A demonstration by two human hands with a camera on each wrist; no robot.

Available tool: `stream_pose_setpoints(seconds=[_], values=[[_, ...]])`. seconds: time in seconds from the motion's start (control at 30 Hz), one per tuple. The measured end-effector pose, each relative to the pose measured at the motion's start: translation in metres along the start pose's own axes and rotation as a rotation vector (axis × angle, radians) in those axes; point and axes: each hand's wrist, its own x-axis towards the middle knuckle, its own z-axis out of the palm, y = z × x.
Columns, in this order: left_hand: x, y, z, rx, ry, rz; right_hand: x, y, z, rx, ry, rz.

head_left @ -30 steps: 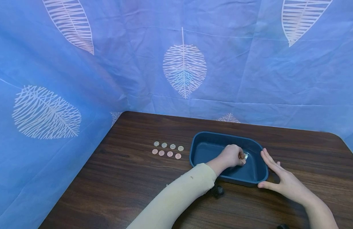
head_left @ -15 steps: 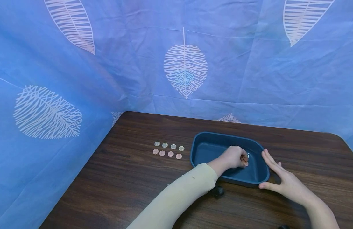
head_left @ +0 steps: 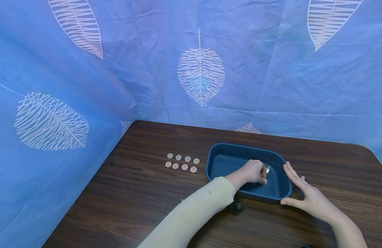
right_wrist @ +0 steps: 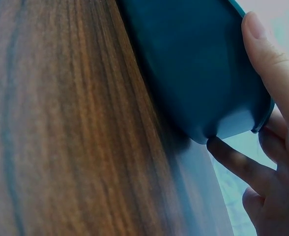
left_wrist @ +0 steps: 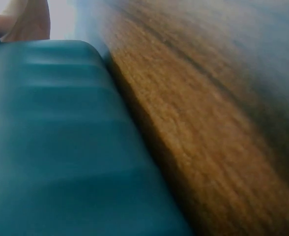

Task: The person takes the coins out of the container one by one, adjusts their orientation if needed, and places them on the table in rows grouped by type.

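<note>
My left hand (head_left: 254,171) reaches down into a dark blue plastic tray (head_left: 228,145), its fingers curled. A copper-coloured coin (head_left: 265,181) shows at the fingertips, pinched there. Just beyond the knuckles a shiny silver coin (head_left: 267,169) lies on the tray floor. My right hand (head_left: 308,193) holds the tray's right end, thumb at the near corner and fingers along the end wall. In the right wrist view the thumb (right_wrist: 267,59) lies against the tray's side wall (right_wrist: 193,64). The left wrist view catches mostly the tray's outer wall (left_wrist: 75,137).
Left of the tray, two rows of coins lie on the dark wood table (head_left: 141,193): silver ones (head_left: 178,157) behind, copper ones (head_left: 184,167) in front. A black object (head_left: 236,207) sits under the left forearm. A blue leaf-patterned cloth (head_left: 147,69) hangs behind.
The left hand's fingertips have shifted slightly toward the near side of the tray with the copper coin, and the silver coin shows again beside them. The right hand has stayed on the tray.
</note>
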Motion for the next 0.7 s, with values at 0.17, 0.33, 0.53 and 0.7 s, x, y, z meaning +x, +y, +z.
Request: stream_pose_setpoints(seconds=[0.17, 0.33, 0.53, 0.7], values=[[-0.0008, 0.0016, -0.0015, 0.011, -0.048, 0.011, -0.0003, -0.0001, -0.0002, 0.002, 0.000, 0.006], [-0.0015, 0.0032, -0.0023, 0.044, -0.016, -0.029, 0.0004, -0.0005, -0.0013, -0.010, 0.004, -0.001], [-0.0040, 0.0002, -0.0021, -0.034, -0.003, -0.041, 0.0012, -0.0004, -0.0025, 0.017, -0.006, 0.004], [-0.0061, -0.0017, -0.0029, -0.021, -0.014, 0.013, 0.0015, 0.0007, -0.0014, 0.013, -0.001, 0.006]])
